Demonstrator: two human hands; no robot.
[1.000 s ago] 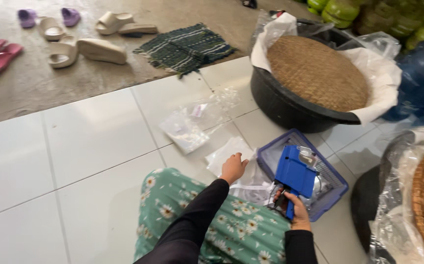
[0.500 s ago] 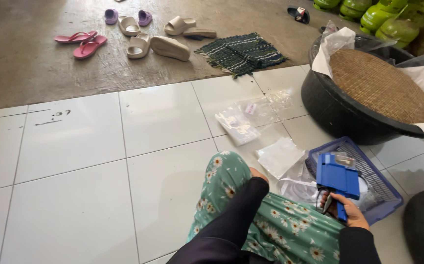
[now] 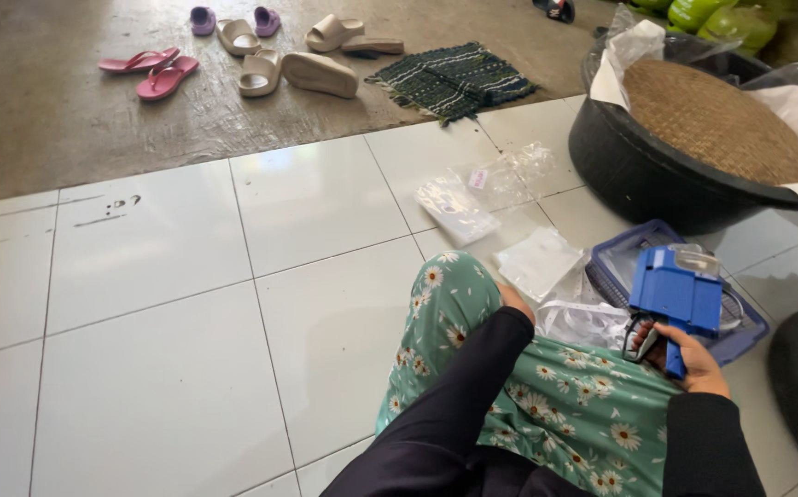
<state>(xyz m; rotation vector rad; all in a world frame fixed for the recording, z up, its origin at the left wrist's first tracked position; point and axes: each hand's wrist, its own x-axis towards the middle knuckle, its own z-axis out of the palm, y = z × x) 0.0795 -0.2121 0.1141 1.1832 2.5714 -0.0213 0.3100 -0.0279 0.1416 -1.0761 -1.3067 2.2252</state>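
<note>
As seen from the head camera, looking down over the lap: a person sits on a white tiled floor (image 3: 187,304) in a green flowered garment.

Right hand: the right hand (image 3: 684,354) holds a blue handheld tool (image 3: 677,296) upright by its grip; the fingers are wrapped tight around the handle, the tool's head standing above the fist.

Left hand: the left hand (image 3: 515,300) rests at the knee, mostly hidden by the dark sleeve; whether its fingers are spread or pressed together cannot be told.

Key relation: the flat clear plastic bag (image 3: 541,261) lies just beyond the left hand, toward the basin, its long axis running diagonally away from the body; the left hand is the nearer one, the tool lying to its right.

Tray: a shallow blue tray (image 3: 747,333) sits behind the tool; its contents are unclear, mostly screened by the tool.

Basin: a black basin (image 3: 638,175), lined with white plastic, holds a round woven lid or mat (image 3: 712,120).

Loose bags: more clear bags (image 3: 472,193) lie farther out on the tiles.

Background: sandals (image 3: 261,55) and a dark woven mat (image 3: 454,78) lie on bare concrete.
</note>
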